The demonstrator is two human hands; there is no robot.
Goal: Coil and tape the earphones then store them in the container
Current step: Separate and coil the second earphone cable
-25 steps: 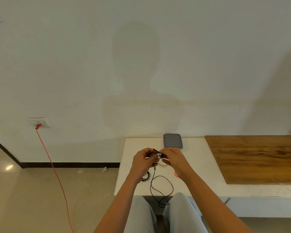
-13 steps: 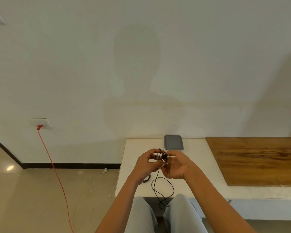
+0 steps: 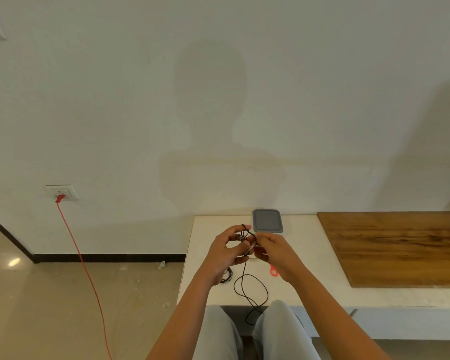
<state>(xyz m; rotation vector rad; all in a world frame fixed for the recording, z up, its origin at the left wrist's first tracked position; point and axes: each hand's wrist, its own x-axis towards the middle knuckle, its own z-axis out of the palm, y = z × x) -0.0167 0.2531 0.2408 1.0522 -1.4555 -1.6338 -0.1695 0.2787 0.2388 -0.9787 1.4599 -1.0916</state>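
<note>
Moderately bright, soft and even, slight greenish cast. Lit from behind the camera: faint head-and-shoulders shadow on wall (image 3: 211, 113), darker shadow band at right edge. Small glare spot on glossy floor (image 3: 14, 262). Wide-angle bending toward edges. Overall slightly soft; thin cable of earphones (image 3: 246, 236) smeared, fine detail lost.
</note>
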